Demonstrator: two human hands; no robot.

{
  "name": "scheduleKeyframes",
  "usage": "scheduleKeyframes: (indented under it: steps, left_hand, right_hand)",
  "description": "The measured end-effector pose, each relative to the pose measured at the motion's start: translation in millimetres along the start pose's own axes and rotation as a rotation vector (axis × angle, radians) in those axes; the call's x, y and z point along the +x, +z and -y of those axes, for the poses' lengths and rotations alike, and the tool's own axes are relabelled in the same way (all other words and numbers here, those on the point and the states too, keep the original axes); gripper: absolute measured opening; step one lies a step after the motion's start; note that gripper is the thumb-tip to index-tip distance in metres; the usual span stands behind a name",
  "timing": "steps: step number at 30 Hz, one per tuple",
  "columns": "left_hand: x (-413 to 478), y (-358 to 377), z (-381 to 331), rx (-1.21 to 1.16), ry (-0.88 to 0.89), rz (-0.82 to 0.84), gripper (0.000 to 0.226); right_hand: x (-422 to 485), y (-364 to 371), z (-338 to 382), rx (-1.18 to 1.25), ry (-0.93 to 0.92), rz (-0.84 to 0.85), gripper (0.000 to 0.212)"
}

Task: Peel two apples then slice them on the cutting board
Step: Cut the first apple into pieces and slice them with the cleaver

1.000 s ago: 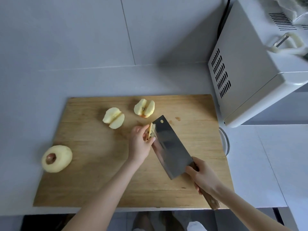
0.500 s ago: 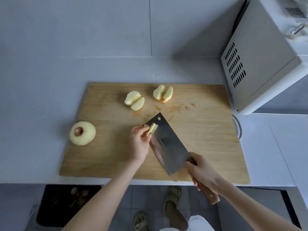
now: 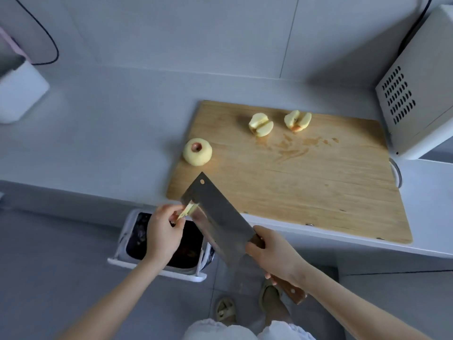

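Observation:
My left hand (image 3: 161, 235) pinches a thin apple core scrap (image 3: 187, 210) against the blade of a steel cleaver (image 3: 218, 218), over an open bin. My right hand (image 3: 274, 256) grips the cleaver's wooden handle (image 3: 290, 292). Both hands are off the counter's front edge. On the wooden cutting board (image 3: 306, 192) lie two cut peeled apple pieces, one (image 3: 261, 125) left of the other (image 3: 297, 120), at the far side. A whole peeled apple (image 3: 197, 151) sits at the board's left edge.
A white bin (image 3: 161, 244) with dark contents stands on the floor below the counter front. A white microwave (image 3: 421, 94) stands at the right, a white container (image 3: 20, 94) at the far left with a black cable. My feet in sandals show below.
Both hands carried the cleaver and the scrap off the board, toward me and left, to above the bin. My view swung left and down. The apples on the board stayed put.

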State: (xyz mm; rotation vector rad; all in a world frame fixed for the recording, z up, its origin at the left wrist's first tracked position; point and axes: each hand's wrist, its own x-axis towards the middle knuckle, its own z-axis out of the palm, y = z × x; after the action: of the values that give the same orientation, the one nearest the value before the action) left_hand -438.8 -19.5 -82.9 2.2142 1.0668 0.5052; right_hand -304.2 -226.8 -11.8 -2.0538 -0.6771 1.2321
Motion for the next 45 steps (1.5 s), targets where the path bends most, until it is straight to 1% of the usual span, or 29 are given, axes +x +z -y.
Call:
scheduleKeyframes:
  steps: [1,3,6,9,11,15,19,21,24,27,30,32,36,38,41,43,44,45]
  left_hand:
    - [-2.2,-6.9,13.8,0.064,-0.032,0.031,0.026]
    - [-3.8,-17.8,33.2,0.141,-0.126,0.147,0.032]
    - [1.2,-23.7,40.1,0.134,-0.183,0.304,0.032]
    - [13.3,-22.4,30.2,0.041,-0.178,0.308,0.018]
    - [23.4,-20.4,20.6,-0.040,-0.182,0.277,0.016]
    - [45.3,-14.7,-14.5,-0.118,-0.053,0.236,0.008]
    - [71.8,3.9,-58.9,-0.310,-0.040,0.315,0.020]
    - [85.4,18.4,-82.7,-0.331,0.008,0.356,0.023]
    - [103.8,45.7,-120.3,-0.267,0.097,0.407,0.026]
    - [123.8,80.2,-158.2,-0.187,0.168,0.446,0.028]
    - [147.6,115.4,-194.5,-0.130,0.205,0.419,0.023]
    - [169.5,141.3,-213.5,-0.069,0.206,0.403,0.025]
    - [217.2,190.9,-242.8,0.051,0.138,0.365,0.038]
    - [236.6,210.8,-257.5,0.096,0.091,0.390,0.048]
    - [263.9,233.2,-270.6,0.127,-0.037,0.506,0.063]
    - [276.0,241.2,-273.3,0.058,-0.124,0.603,0.069]
    - [279.3,243.5,-274.3,-0.004,-0.165,0.665,0.067]
    - [280.3,244.1,-276.0,-0.048,-0.187,0.740,0.059]
  right_hand:
    - [0.1,6.4,3.7,-0.042,-0.024,-0.024,0.017]
    - [0.5,14.9,9.4,-0.104,-0.055,-0.063,0.020]
    - [0.9,18.8,14.8,-0.127,-0.060,-0.095,0.021]
    - [0.6,16.1,17.2,-0.106,-0.031,-0.108,0.021]
    - [0.4,11.8,17.6,-0.083,-0.015,-0.135,0.019]
    - [-1.9,-6.4,15.7,-0.061,-0.027,-0.181,0.017]
    - [-3.0,-36.4,7.9,-0.033,-0.006,-0.301,0.018]
    - [-1.9,-55.9,1.0,-0.035,-0.005,-0.377,0.018]
    - [0.3,-90.4,-12.6,-0.027,-0.006,-0.503,0.018]
    - [7.0,-126.3,-28.2,-0.139,0.025,-0.667,0.018]
    - [15.8,-162.7,-43.3,-0.279,0.073,-0.822,0.018]
    - [22.4,-185.6,-53.3,-0.325,0.116,-0.868,0.018]
    - [42.7,-223.9,-78.3,-0.406,0.217,-0.848,0.016]
    - [52.4,-239.4,-88.0,-0.441,0.242,-0.819,0.015]
    - [59.4,-255.4,-97.8,-0.449,0.210,-0.782,0.015]
    - [60.7,-263.1,-101.7,-0.461,0.183,-0.737,0.016]
    - [61.4,-266.5,-103.4,-0.471,0.172,-0.708,0.016]
    - [62.5,-269.7,-104.6,-0.486,0.171,-0.675,0.016]
